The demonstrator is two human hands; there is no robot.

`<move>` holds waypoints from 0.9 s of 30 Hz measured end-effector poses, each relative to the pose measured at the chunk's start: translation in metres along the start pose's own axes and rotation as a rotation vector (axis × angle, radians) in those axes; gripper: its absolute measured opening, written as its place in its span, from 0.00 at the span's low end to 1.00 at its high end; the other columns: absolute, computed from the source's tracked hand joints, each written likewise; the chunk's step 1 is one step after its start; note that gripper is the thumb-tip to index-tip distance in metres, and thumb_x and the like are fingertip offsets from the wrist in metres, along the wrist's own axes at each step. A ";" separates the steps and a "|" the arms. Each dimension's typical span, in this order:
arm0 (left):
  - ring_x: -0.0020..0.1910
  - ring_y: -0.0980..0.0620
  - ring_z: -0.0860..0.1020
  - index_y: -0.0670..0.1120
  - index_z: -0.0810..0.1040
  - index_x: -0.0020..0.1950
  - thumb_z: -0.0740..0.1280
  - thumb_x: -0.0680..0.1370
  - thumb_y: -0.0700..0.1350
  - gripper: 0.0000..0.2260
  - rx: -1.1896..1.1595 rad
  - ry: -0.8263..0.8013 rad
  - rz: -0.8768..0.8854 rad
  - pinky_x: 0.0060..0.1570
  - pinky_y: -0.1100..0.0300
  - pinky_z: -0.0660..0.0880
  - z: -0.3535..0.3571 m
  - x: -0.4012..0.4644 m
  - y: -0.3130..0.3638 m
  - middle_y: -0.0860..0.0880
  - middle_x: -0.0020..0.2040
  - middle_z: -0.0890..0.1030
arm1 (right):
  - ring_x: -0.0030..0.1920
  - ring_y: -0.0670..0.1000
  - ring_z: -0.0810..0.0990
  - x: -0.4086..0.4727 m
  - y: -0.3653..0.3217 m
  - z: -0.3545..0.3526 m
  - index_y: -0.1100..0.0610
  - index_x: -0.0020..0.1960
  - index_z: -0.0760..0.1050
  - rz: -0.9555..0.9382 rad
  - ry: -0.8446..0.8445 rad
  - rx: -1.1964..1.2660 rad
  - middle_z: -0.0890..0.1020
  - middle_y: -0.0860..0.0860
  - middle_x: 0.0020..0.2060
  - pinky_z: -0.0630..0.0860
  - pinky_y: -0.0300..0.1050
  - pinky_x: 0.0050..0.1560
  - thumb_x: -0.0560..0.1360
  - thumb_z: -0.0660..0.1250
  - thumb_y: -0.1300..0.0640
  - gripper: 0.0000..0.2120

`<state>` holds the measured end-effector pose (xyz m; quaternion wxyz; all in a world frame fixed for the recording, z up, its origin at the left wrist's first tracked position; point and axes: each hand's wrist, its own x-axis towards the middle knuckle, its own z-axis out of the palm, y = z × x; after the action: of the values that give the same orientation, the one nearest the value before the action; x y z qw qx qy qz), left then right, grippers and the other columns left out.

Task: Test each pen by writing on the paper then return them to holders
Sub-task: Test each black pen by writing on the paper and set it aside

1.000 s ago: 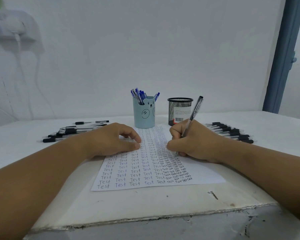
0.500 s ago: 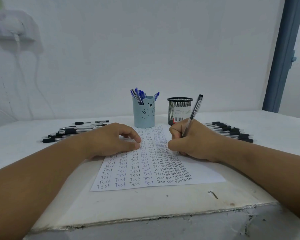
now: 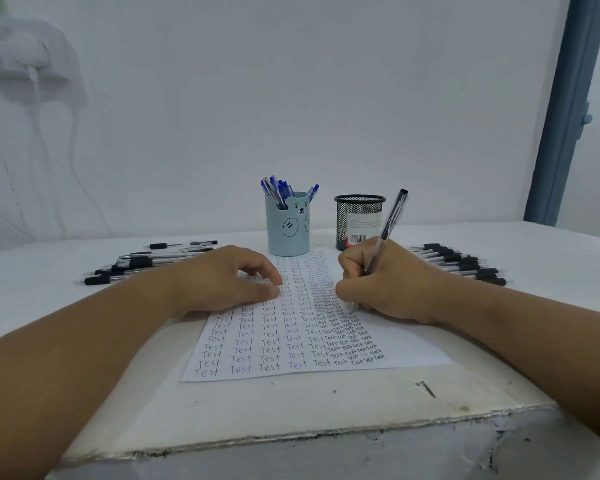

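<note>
A white sheet of paper (image 3: pixel 406 348) covered with rows of the word "Test" lies in the middle of the table. My right hand (image 3: pixel 388 282) grips a black pen (image 3: pixel 390 223) with its tip down on the paper's right part. My left hand (image 3: pixel 229 278) rests flat on the sheet's upper left, fingers curled, holding nothing. Behind the paper stand a light blue bear-faced holder (image 3: pixel 287 226) with several blue pens and a black mesh holder (image 3: pixel 359 220) whose inside is hidden.
Several black pens (image 3: pixel 142 263) lie in a row on the table at the left, and another group of black pens (image 3: pixel 461 263) lies at the right. The table's chipped front edge (image 3: pixel 291 441) is close. A white wall stands behind, a blue door frame (image 3: pixel 568 109) at right.
My right hand has shifted slightly as it writes, and the pen's top leans a little differently. My left hand has stayed on the paper.
</note>
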<state>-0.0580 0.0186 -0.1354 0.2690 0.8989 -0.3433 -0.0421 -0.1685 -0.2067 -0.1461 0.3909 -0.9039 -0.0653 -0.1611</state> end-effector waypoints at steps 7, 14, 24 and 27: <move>0.53 0.69 0.73 0.62 0.83 0.52 0.73 0.75 0.58 0.07 0.000 -0.003 -0.003 0.58 0.62 0.66 0.000 0.000 0.000 0.65 0.57 0.78 | 0.23 0.40 0.71 0.000 -0.001 0.001 0.60 0.29 0.64 -0.020 0.012 -0.018 0.66 0.54 0.24 0.64 0.40 0.31 0.70 0.70 0.68 0.17; 0.45 0.72 0.73 0.61 0.83 0.52 0.73 0.75 0.57 0.07 0.001 -0.003 0.006 0.51 0.65 0.66 0.000 -0.001 0.001 0.66 0.55 0.78 | 0.31 0.50 0.73 0.003 0.004 0.001 0.54 0.27 0.63 -0.032 0.012 -0.005 0.67 0.55 0.25 0.66 0.44 0.35 0.65 0.70 0.59 0.16; 0.45 0.72 0.72 0.62 0.83 0.52 0.73 0.75 0.58 0.07 0.001 -0.005 -0.004 0.53 0.64 0.66 0.000 -0.003 0.002 0.66 0.55 0.77 | 0.26 0.45 0.77 0.004 0.005 0.000 0.57 0.28 0.63 -0.019 0.009 0.024 0.67 0.57 0.26 0.67 0.45 0.36 0.69 0.71 0.68 0.20; 0.44 0.74 0.73 0.61 0.83 0.52 0.73 0.75 0.57 0.07 -0.005 -0.008 -0.004 0.52 0.64 0.66 0.000 -0.003 0.003 0.65 0.55 0.77 | 0.25 0.49 0.66 0.002 0.004 0.000 0.54 0.28 0.64 -0.023 0.073 0.082 0.66 0.53 0.24 0.66 0.41 0.32 0.73 0.73 0.61 0.22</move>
<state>-0.0620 0.0188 -0.1343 0.2701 0.8987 -0.3423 -0.0470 -0.1656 -0.2092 -0.1485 0.4278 -0.8799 -0.0678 -0.1955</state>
